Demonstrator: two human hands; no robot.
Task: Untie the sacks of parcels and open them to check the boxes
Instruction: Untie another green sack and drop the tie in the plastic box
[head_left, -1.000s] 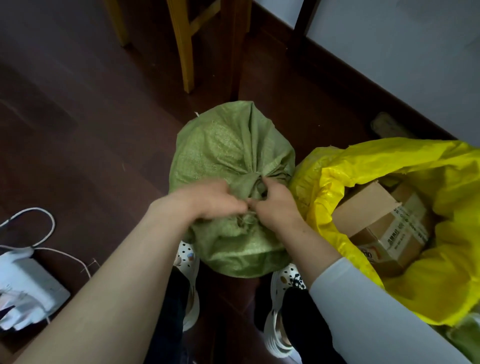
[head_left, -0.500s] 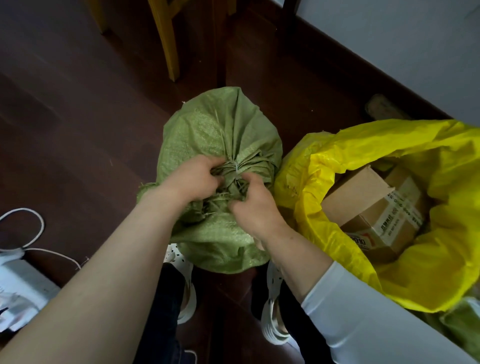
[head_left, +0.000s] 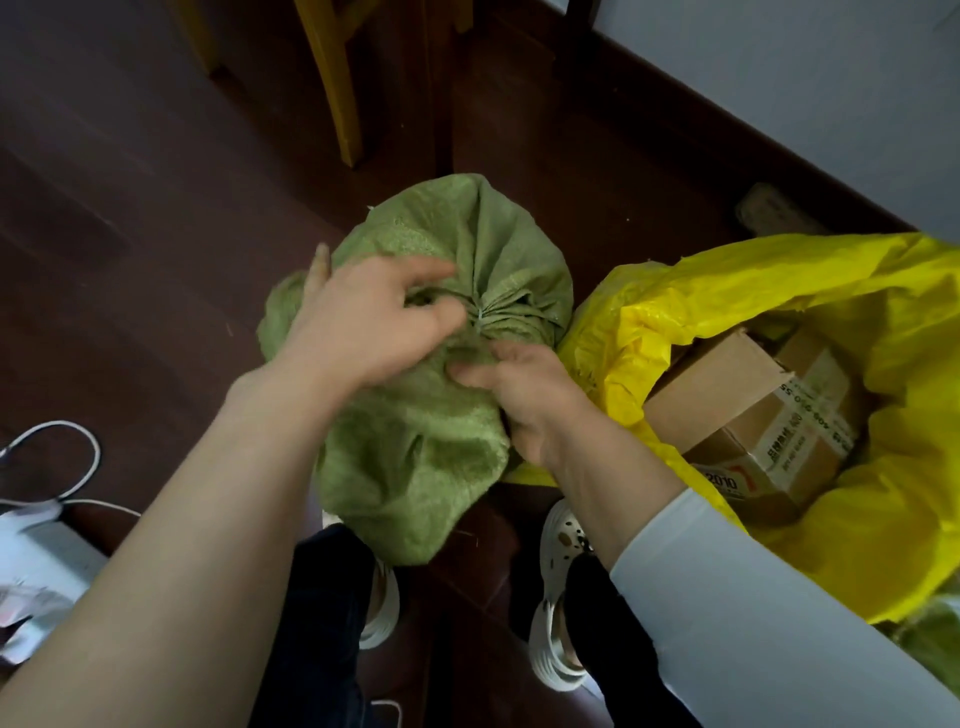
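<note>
We look down on a green sack standing on the dark wooden floor, right in front of the person's feet. Its neck is bunched together and bound by a thin pale tie, so the sack is closed. The left hand lies over the top of the sack just left of the tie, with its fingers spread wide and straight and pointing toward the knot (the hand is blurred, so we cannot tell whether the fingertips touch the tie itself). The right hand is just below and to the right of the tie, its fingers curled into the gathered cloth and gripping a fold of the green sack. A white sleeve covers the right forearm; the left forearm is bare.

Touching the green sack on its right side is a yellow sack, and this one is open, its mouth spread wide. Inside it we see cardboard boxes, with printed tape and a label on the nearest one; the print is too small for us to read in full.

Under the green sack's near edge, white perforated shoes show below dark trouser legs. At the left edge a white cable loops across the floor beside a white object that we cannot identify. A yellow wooden chair leg stands beyond the green sack, and a pale wall runs along the upper right
</note>
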